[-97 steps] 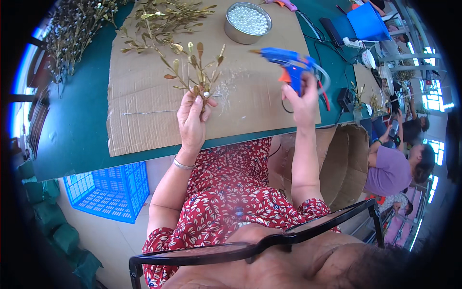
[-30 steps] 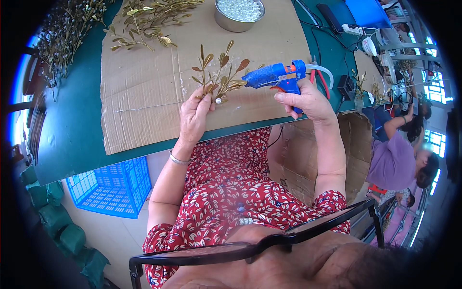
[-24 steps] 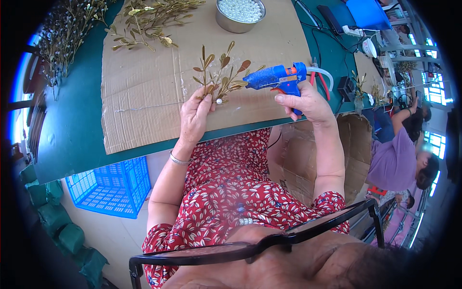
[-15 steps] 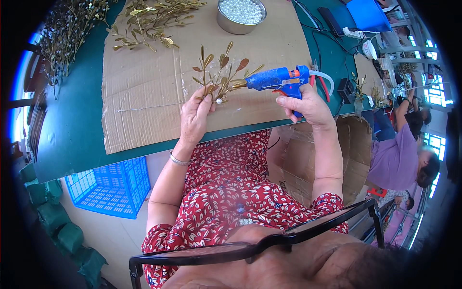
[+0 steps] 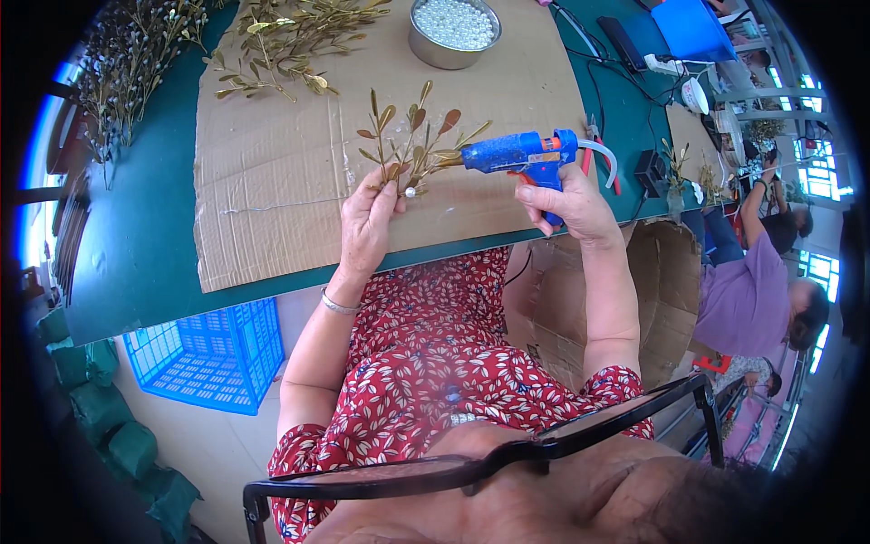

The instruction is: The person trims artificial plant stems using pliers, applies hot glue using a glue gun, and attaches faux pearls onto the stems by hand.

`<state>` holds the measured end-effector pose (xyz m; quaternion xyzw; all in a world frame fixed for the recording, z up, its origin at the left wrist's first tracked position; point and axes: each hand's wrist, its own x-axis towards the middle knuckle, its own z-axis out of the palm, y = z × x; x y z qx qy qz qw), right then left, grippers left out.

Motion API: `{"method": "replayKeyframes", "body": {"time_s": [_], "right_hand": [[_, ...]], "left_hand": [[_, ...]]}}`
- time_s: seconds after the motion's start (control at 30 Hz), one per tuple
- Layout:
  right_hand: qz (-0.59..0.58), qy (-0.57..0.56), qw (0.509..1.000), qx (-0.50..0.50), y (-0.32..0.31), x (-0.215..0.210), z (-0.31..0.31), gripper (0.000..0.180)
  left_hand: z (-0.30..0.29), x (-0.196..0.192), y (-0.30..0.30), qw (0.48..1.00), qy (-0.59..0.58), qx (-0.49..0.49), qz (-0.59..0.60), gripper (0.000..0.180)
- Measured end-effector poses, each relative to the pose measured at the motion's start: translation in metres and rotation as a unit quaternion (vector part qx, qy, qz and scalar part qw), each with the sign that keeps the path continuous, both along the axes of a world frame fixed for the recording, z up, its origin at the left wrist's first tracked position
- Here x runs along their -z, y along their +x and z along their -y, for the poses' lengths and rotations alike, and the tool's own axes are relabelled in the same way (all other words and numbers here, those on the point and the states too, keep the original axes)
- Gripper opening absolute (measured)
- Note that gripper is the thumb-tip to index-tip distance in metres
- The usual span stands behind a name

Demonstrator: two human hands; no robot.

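Between the fingertips of my left hand is a gold artificial leaf branch, its leaves spreading away from me. One white pearl bead shows on it beside my fingers. My right hand is wrapped round the handle of a blue hot glue gun. The gun's nozzle points left, at the leaves of the branch; whether it touches them I cannot tell. A pale glue stick curves out of its back end. Beyond my hands stands a round metal bowl full of white pearl beads.
A cardboard sheet covers the middle of the green table. More gold branches lie at its far left. Red-handled pliers and black cables are on the right. A blue crate stands below. Another person sits at right.
The glue gun and my right hand have shifted slightly left. The branch stays in my left hand, almost unmoved.
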<state>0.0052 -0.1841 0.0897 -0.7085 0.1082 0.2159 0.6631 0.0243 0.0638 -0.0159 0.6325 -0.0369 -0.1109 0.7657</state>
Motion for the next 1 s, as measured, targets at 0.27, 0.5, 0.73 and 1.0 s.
{"method": "replayKeyframes", "body": {"time_s": [0.27, 0.5, 0.73, 1.0], "right_hand": [[0.073, 0.332, 0.941, 0.0, -0.002, 0.027, 0.006, 0.047], [0.139, 0.183, 0.956, 0.184, 0.012, 0.051, 0.006, 0.029], [0.188, -0.113, 0.96, 0.175, 0.048, 0.081, 0.008, 0.026], [0.119, -0.452, 0.884, -0.025, 0.067, 0.046, 0.011, 0.029]], "left_hand": [[-0.001, 0.003, 0.002, 0.991, -0.121, -0.049, -0.041, 0.029], [0.0, 0.01, 0.001, 0.972, -0.206, -0.115, -0.006, 0.026], [0.003, 0.009, 0.0, 0.955, -0.251, -0.16, 0.005, 0.025], [0.005, 0.008, -0.001, 0.958, -0.24, -0.155, -0.008, 0.026]]}}
